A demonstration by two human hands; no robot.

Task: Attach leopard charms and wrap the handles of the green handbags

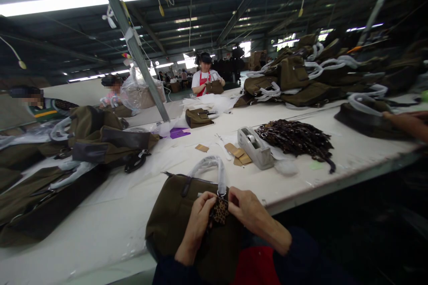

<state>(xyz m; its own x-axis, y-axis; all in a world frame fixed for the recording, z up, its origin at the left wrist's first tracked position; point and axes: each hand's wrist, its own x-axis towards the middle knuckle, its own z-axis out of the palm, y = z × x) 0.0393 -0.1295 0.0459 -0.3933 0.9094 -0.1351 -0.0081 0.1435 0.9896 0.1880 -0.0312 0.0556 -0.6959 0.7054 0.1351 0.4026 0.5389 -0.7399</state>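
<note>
A dark olive handbag (174, 218) lies at the near edge of the white table (110, 213), its handle (209, 167) wrapped in clear plastic. My left hand (199, 218) and my right hand (249, 213) both pinch a small leopard-print tag (220, 210) at the handle's metal ring. The fingers of both hands are closed on the tag, which rests against the bag's top.
A grey tape dispenser (256, 147), brown card pieces (238, 154) and a heap of leopard-print tags (296, 138) lie ahead. Olive bags are piled at left (100, 136) and back right (301, 80). Other people work across the table; another person's hand (406, 124) is at the right edge.
</note>
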